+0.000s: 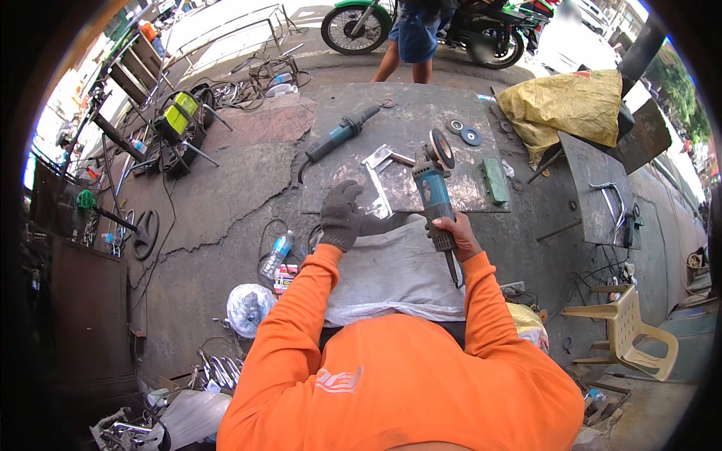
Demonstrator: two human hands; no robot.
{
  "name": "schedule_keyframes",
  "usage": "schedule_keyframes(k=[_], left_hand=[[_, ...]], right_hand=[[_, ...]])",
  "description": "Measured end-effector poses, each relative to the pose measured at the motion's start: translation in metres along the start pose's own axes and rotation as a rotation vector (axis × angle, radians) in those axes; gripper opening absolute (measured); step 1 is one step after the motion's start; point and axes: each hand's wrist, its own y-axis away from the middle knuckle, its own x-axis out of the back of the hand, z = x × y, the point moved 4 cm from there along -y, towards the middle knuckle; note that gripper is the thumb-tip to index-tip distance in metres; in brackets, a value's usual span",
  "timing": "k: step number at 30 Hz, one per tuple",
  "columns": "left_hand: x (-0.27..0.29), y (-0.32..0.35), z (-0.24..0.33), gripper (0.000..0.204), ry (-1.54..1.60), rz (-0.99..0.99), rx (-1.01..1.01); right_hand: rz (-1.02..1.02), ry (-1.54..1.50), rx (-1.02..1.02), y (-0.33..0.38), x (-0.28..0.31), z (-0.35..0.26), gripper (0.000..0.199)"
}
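Note:
My bare right hand (457, 233) is wrapped round the body of a teal and black angle grinder (431, 184). The grinder points away from me, its round disc (441, 148) at the far end and its cord trailing toward my lap. My left hand (342, 214), in a dark grey work glove, is raised beside a bright metal bracket (376, 180). Its fingers look apart, with a dark part reaching right over the grey cloth (391, 270) on my lap; nothing shows in its grip. Beyond the bracket, a second angle grinder (342, 135) lies on the metal sheet (331, 199).
Loose discs (471, 136) and a green block (494, 180) lie at the sheet's right. A yellow sack (564, 105) and small metal table (602, 188) stand further right. A water bottle (278, 252) is by my left arm. A person (417, 37) stands ahead near a motorcycle (353, 28).

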Motion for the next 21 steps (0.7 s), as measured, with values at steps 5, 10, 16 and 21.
schedule_keyframes(k=[5,10,16,21], left_hand=[[0.018,-0.020,0.042,0.027,-0.002,0.140,-0.049],[-0.055,0.038,0.122,0.053,1.202,-0.573,0.687],[-0.072,0.056,0.125,0.045,1.447,-0.574,0.811],[-0.060,0.085,0.133,0.048,1.735,-0.790,0.917]], right_hand=[[-0.027,-0.026,0.082,0.026,-0.018,-0.003,0.051],[0.270,0.567,0.447,0.040,-0.015,0.018,0.036],[0.155,0.209,0.495,0.039,0.021,0.021,0.031],[-0.319,-0.234,0.020,0.021,0.010,0.048,0.075]])
